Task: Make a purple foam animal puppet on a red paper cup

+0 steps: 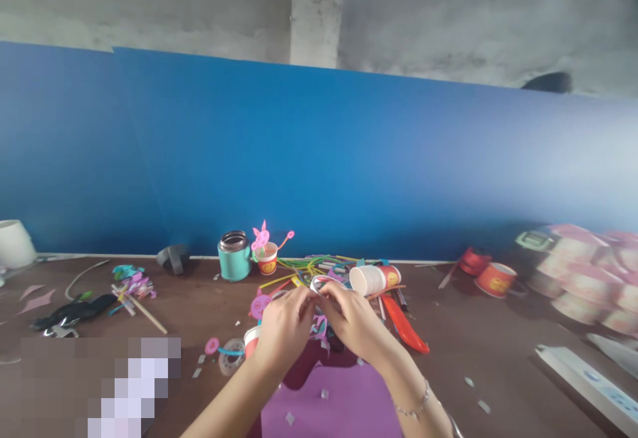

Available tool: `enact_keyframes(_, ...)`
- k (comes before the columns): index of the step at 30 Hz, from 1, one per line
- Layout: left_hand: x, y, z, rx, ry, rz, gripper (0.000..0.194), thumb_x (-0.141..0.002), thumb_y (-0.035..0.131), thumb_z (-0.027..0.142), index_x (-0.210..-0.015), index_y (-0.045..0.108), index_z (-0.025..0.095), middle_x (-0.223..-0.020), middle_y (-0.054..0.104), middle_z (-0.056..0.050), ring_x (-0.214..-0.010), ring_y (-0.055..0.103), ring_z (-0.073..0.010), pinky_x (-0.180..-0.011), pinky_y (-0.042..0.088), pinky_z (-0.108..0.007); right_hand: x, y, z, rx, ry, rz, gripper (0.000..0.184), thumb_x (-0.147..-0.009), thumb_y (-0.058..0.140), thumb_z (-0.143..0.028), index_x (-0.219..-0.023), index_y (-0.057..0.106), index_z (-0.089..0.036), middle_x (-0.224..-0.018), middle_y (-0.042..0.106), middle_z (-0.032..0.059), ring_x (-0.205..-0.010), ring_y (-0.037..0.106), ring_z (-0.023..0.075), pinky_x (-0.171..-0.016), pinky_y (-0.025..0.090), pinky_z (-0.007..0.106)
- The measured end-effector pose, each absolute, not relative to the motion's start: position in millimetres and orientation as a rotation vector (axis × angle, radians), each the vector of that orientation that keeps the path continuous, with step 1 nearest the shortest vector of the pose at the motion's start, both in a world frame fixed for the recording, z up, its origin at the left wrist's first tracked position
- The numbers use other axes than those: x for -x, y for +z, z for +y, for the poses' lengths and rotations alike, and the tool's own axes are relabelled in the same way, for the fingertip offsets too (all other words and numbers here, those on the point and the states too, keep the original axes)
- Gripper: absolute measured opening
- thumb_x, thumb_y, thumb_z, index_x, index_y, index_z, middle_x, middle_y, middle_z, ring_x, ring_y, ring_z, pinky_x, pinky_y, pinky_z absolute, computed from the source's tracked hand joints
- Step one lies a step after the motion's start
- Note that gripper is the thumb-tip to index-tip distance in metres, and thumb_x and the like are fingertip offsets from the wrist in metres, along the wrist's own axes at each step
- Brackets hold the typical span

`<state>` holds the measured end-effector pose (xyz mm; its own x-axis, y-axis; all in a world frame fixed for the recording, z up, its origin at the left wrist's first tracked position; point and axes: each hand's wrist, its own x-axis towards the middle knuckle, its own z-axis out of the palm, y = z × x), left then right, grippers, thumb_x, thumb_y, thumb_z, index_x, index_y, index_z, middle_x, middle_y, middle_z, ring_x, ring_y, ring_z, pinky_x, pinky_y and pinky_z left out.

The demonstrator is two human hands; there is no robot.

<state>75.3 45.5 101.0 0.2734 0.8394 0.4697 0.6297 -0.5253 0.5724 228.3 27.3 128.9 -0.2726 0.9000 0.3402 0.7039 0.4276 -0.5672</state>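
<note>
My left hand [284, 328] and my right hand [351, 318] meet over the middle of the brown table [498, 371], fingers pinched together. Between the fingertips sits a small white ring-like piece [319, 284], perhaps tape; I cannot make it out clearly. A bracelet circles my right wrist. Under my hands lies a purple foam sheet [343, 405] with small white scraps on it. A red and white paper cup [250, 341] stands just left of my left hand.
Behind my hands lie stacked paper cups [373, 280], coloured sticks [309, 266], a teal jar [234, 256], a cup with a pink pig figure [266, 255], a red strip [403, 328] and a tape roll [230, 355]. More cups stand at right [496, 280]. A blue backdrop [319, 159] rises behind.
</note>
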Motion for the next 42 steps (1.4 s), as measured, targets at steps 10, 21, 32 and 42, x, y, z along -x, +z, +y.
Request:
enact_keyframes(10,-75.7,94.1,42.1,-2.118,1.43,1.077,0.019,-0.087,0.045,0.025,-0.078,0.061,0.021,-0.07,0.063,-0.002,-0.062,0.055,-0.0133,-0.061,0.038,-0.024,-217.4,122.7,28.1,1.105,0.91,-1.656,0.02,-0.086,0.045,-0.03,-0.069,0.047,-0.019,-0.056,0.038,-0.0056,-0.05,0.036,0.0087,-0.046,0.028,0.02)
enact_keyframes(21,-73.8,119.5,49.7,-0.818,1.238,0.615,0.035,-0.073,0.066,0.045,-0.084,0.06,0.012,-0.048,0.025,0.012,-0.039,0.014,-0.002,-0.038,0.011,-0.017,-240.3,88.9,57.9,2.031,0.156,-2.049,0.02,-0.077,0.048,-0.011,-0.066,0.064,-0.013,-0.075,0.067,0.0146,-0.075,0.063,0.024,-0.067,0.042,0.031)
enact_keyframes(32,-79.7,108.9,46.6,-0.826,1.139,0.648,0.032,-0.079,0.059,0.043,-0.09,0.062,0.013,-0.05,0.028,0.01,-0.04,0.016,-0.002,-0.039,0.007,-0.019,-222.5,104.8,53.0,1.35,0.708,-1.52,0.032,-0.084,0.046,-0.044,-0.084,0.062,-0.016,-0.069,0.062,0.0033,-0.062,0.058,0.0168,-0.053,0.042,0.025)
enact_keyframes(42,-85.1,109.3,39.1,-1.189,1.217,0.809,0.038,-0.084,0.05,0.047,-0.091,0.067,0.014,-0.051,0.03,0.007,-0.045,0.022,-0.0065,-0.042,0.018,-0.02,-217.4,115.2,39.2,1.171,0.427,-1.516,0.013,-0.078,0.056,-0.025,-0.068,0.059,-0.018,-0.094,0.06,0.008,-0.087,0.056,0.0208,-0.067,0.045,0.029)
